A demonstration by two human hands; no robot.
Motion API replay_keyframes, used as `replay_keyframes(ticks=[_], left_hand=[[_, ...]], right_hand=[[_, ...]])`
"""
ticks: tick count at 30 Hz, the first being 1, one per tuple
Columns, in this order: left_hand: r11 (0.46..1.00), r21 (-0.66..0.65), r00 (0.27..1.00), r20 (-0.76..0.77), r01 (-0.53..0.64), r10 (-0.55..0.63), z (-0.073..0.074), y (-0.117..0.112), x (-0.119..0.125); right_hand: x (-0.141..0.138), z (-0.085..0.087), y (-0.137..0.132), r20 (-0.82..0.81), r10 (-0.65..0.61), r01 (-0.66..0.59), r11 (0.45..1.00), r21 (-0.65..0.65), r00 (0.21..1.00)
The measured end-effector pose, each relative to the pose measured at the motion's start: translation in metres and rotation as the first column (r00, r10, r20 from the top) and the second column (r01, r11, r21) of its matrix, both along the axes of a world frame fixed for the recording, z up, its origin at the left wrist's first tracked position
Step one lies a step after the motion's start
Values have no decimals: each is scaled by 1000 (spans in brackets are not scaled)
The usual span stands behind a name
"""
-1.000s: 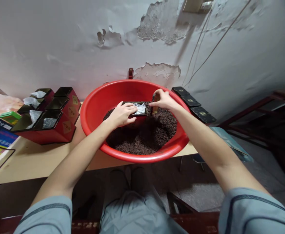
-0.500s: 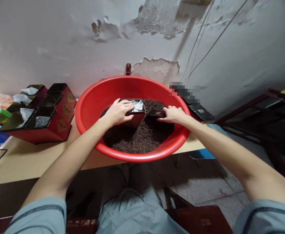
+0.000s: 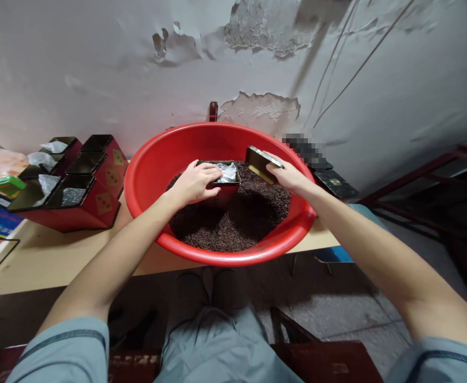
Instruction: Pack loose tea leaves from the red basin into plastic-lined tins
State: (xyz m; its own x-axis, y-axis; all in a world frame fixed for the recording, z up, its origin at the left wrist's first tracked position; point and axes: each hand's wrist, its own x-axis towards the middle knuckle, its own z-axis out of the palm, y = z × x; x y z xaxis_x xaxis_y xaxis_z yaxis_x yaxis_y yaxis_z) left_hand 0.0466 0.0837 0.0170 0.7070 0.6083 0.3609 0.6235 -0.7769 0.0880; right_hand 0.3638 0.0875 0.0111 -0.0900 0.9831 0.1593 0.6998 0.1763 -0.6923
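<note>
A large red plastic basin (image 3: 233, 259) holds a bed of small dark brown grains (image 3: 229, 234), which look like loose tea. Standing in the grains is a dark red tin (image 3: 233, 188), its open top lined with a clear plastic bag (image 3: 228, 173). My left hand (image 3: 197, 183) grips this tin, fingers lying over its top against the bag and the thumb at the near side. My right hand (image 3: 288, 175) is closed on a tin lid (image 3: 258, 166) above the grains. The lid is tilted, its gold inner side showing; whether grains lie on it cannot be seen.
Several open red tins (image 3: 97, 202), some with plastic bags inside, stand on the pale table (image 3: 57, 255) at left. Dark lids (image 3: 335, 182) lie right of the basin. Behind rises a peeling wall (image 3: 137, 90). A wooden stool (image 3: 329, 359) is below.
My right hand has lifted the lid up out of the grains and tilted it, so its gold inside now shows. My left hand stays on the tin.
</note>
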Motion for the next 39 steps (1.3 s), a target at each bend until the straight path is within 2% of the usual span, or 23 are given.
replay_keyframes(ticks=[1, 3, 6, 8, 10, 12, 15, 17, 21, 26, 27, 29, 31, 32, 34, 39], left_hand=[[1000, -6, 1000, -2, 1, -1, 1, -1, 0], [1000, -22, 1000, -1, 3, -3, 2, -2, -1], [998, -57, 1000, 10, 1, 0, 3, -4, -2], [997, -79, 1000, 20, 3, -1, 3, -4, -4], [996, -89, 999, 37, 20, -16, 1, -1, -6], [995, -84, 996, 74, 45, -39, -4, 3, -8], [995, -69, 976, 213, 72, -56, -15, 12, -11], [994, -83, 942, 334, 71, -39, -24, 16, -11], [980, -197, 829, 550, 15, 98, -37, 13, -2], [960, -278, 728, 653, -24, 208, -37, -1, 8], [951, -308, 695, 681, -17, 232, -36, -1, 8], [916, -400, 578, 749, 4, 324, -36, 2, 4], [853, -521, 471, 760, 32, 447, -34, 8, -3], [816, -576, 453, 740, 47, 497, -32, 10, -6], [756, -650, 472, 693, 82, 545, -27, 14, -10], [675, -725, 479, 645, 136, 596, -19, 15, -10]], right_hand=[[-10, -2, 4, -121, 48, -42, 998, 47, 992], [-32, -7, 9, -222, 181, -153, 979, 134, 958], [-57, -15, 9, -138, 375, -355, 923, 150, 917], [-64, -18, 7, -87, 441, -430, 894, 124, 893], [-66, -19, 7, -82, 450, -435, 887, 155, 889], [-69, -17, 8, -43, 450, -428, 871, 240, 892], [-79, -13, 14, 123, 490, -500, 791, 353, 863], [-86, -11, 20, 198, 499, -535, 755, 378, 844], [-93, -11, 30, 283, 464, -542, 763, 353, 839], [-91, -16, 34, 348, 457, -565, 751, 342, 818], [-91, -16, 33, 348, 454, -562, 752, 344, 821], [-92, -16, 32, 347, 441, -549, 764, 340, 828], [-94, -14, 29, 366, 419, -535, 782, 320, 831], [-96, -13, 28, 388, 409, -533, 790, 302, 826], [-99, -8, 25, 452, 397, -543, 800, 256, 799], [-106, 7, 20, 583, 380, -558, 815, 156, 718]])
